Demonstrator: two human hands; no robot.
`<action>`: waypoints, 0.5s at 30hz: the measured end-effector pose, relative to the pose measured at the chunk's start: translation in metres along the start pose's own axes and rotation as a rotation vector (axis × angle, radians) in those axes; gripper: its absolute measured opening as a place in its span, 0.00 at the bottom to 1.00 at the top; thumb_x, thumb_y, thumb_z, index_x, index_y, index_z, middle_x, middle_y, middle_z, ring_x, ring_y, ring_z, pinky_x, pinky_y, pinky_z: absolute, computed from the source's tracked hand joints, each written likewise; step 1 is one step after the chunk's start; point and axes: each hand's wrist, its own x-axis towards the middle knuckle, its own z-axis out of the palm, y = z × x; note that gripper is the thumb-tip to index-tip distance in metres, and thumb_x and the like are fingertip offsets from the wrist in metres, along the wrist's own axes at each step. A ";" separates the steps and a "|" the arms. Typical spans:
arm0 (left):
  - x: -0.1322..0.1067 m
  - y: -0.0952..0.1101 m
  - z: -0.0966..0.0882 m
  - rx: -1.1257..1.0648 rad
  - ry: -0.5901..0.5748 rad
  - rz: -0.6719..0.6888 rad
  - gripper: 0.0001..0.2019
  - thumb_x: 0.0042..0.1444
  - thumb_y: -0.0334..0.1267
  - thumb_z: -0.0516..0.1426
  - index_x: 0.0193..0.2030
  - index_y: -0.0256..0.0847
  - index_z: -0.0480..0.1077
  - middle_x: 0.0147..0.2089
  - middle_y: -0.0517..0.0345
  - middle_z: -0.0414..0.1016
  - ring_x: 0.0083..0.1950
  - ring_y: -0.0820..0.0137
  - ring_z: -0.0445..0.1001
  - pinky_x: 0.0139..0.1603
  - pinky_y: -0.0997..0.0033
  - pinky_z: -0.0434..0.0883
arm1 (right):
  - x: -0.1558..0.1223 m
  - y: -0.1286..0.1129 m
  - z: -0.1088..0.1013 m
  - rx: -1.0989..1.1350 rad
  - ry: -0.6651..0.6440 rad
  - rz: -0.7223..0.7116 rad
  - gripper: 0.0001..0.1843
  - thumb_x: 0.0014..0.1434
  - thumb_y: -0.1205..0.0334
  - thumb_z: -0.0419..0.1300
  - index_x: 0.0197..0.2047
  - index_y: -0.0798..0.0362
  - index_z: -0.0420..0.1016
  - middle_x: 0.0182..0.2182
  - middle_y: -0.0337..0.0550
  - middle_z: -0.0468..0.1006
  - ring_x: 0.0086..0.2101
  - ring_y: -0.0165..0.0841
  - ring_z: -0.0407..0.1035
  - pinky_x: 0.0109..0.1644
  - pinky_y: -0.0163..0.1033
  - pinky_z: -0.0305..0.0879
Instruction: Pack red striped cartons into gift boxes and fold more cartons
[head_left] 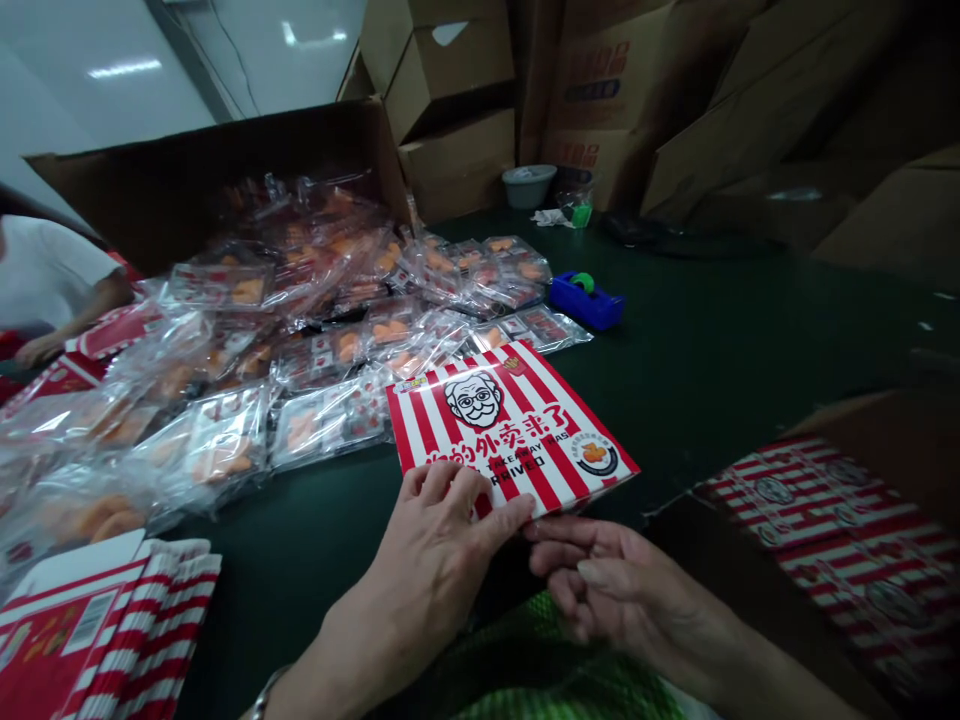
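Observation:
A red-and-white striped cardboard box [517, 415] with a cartoon face and black and red lettering lies in front of me, its near edge toward my body. My left hand [442, 545] grips the near left part of the box, fingers bent over the top and thumb along the near edge. Against the near edge on the right, my right hand [600, 570] touches the box with its fingertips. Its fingers are loosely bent and apart, holding nothing visible. The box's underside is hidden.
Clear packets [360, 340] with orange pieces spill from a large carton [247, 170]. Flat striped boxes [120, 630] are stacked at lower left. More striped boxes [840, 550] fill a carton at right. A blue tape dispenser [589, 302] stands behind; a person's arm [82, 310] is at left.

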 end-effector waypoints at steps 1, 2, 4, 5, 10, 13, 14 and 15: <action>0.002 0.003 -0.003 -0.010 -0.003 -0.012 0.18 0.63 0.34 0.51 0.58 0.56 0.63 0.46 0.53 0.66 0.47 0.59 0.60 0.46 0.53 0.61 | 0.003 0.005 -0.004 -0.001 0.003 -0.029 0.19 0.50 0.65 0.70 0.46 0.55 0.79 0.39 0.48 0.77 0.30 0.26 0.71 0.34 0.31 0.70; 0.004 0.008 -0.004 -0.024 0.000 -0.030 0.16 0.63 0.37 0.52 0.56 0.54 0.66 0.46 0.53 0.67 0.47 0.60 0.61 0.47 0.53 0.61 | 0.006 0.010 -0.008 -0.003 0.005 -0.058 0.18 0.49 0.65 0.70 0.45 0.55 0.79 0.38 0.48 0.78 0.30 0.26 0.71 0.36 0.31 0.69; 0.010 0.019 -0.001 -0.046 0.059 -0.097 0.09 0.61 0.42 0.55 0.47 0.49 0.71 0.43 0.53 0.67 0.45 0.61 0.61 0.47 0.55 0.62 | 0.012 0.016 -0.010 -0.016 -0.002 -0.121 0.17 0.48 0.64 0.71 0.44 0.55 0.80 0.36 0.47 0.79 0.30 0.26 0.71 0.37 0.31 0.68; 0.013 0.024 0.004 -0.040 0.120 -0.142 0.08 0.61 0.44 0.55 0.41 0.46 0.72 0.40 0.54 0.68 0.43 0.62 0.61 0.45 0.56 0.63 | 0.015 0.018 -0.009 -0.023 -0.013 -0.153 0.17 0.48 0.64 0.71 0.44 0.55 0.80 0.35 0.46 0.79 0.30 0.26 0.70 0.37 0.30 0.68; 0.021 0.037 0.035 0.162 0.353 -0.227 0.09 0.62 0.36 0.53 0.30 0.41 0.68 0.34 0.55 0.67 0.38 0.64 0.61 0.39 0.62 0.64 | 0.021 0.042 -0.012 0.082 -0.106 -0.192 0.23 0.49 0.62 0.70 0.49 0.52 0.78 0.36 0.46 0.79 0.29 0.26 0.68 0.33 0.30 0.66; 0.020 0.035 0.044 0.292 0.306 -0.209 0.06 0.60 0.36 0.55 0.32 0.42 0.67 0.37 0.56 0.67 0.40 0.63 0.62 0.40 0.62 0.65 | 0.007 0.074 -0.040 0.165 -0.116 -0.019 0.26 0.49 0.56 0.70 0.52 0.45 0.75 0.45 0.47 0.78 0.31 0.27 0.70 0.32 0.30 0.65; 0.021 0.035 0.045 0.323 0.294 -0.218 0.04 0.60 0.36 0.56 0.33 0.42 0.67 0.38 0.56 0.68 0.40 0.63 0.62 0.41 0.62 0.66 | -0.001 0.082 -0.054 0.135 -0.113 0.056 0.26 0.47 0.55 0.71 0.51 0.43 0.76 0.44 0.47 0.79 0.31 0.28 0.71 0.31 0.31 0.65; 0.023 0.036 0.045 0.346 0.282 -0.237 0.03 0.59 0.36 0.57 0.34 0.42 0.67 0.38 0.56 0.68 0.41 0.63 0.63 0.42 0.61 0.67 | -0.011 0.084 -0.067 0.061 -0.110 0.109 0.26 0.44 0.56 0.73 0.49 0.43 0.78 0.41 0.47 0.80 0.30 0.30 0.72 0.31 0.32 0.66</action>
